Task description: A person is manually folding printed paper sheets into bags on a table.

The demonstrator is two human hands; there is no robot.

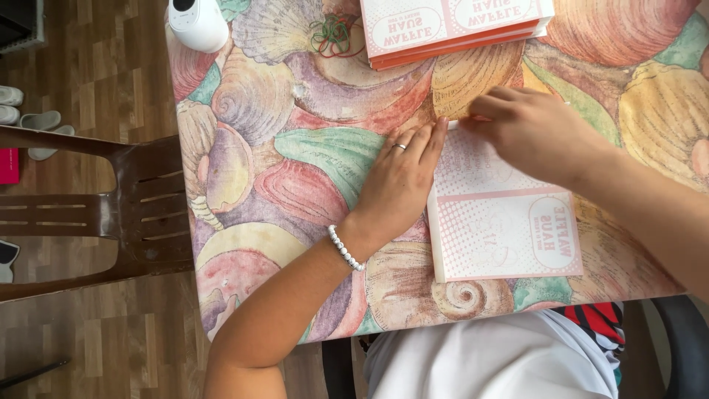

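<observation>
Flat pink-and-white box blank (502, 222), one, lies on the shell-patterned surface (295, 170) at its near edge. Left hand (402, 181), fingers straight and pressed together, lies palm-down just beside the blank's left edge, fingertips at its far corner. Right hand (535, 133) rests over the blank's far end, fingers curled; its grip cannot be told. Beyond: one stack of similar blanks (454, 26), one bundle of rubber bands (334, 35), one white rounded device (198, 22).

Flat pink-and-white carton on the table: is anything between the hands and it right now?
Nothing visible. The left hand lies flat along the left edge of the flat carton, and the right hand rests on its far end. The rubber bands and the stack of cartons lie apart, farther up the table.
</observation>
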